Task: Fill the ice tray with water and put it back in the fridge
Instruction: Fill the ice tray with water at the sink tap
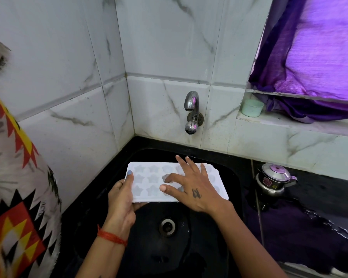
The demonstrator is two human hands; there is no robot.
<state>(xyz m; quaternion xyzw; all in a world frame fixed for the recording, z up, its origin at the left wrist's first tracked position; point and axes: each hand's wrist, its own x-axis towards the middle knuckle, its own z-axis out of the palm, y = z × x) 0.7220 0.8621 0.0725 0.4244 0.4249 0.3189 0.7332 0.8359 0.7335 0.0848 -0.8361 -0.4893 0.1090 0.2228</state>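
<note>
Marbled white tiles back a black sink (232,178), a steel tap (192,112) jutting from the wall. Over the basin a white ice tray (147,178) with star moulds is pinched at its edge by the left hand (122,201). Beyond those fingers, the right hand (191,189) lies on the tray, fingers spread.

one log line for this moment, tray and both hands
ice tray: held over sink | left hand: gripping tray edge | right hand: flat on tray | tap: no water visible
</note>
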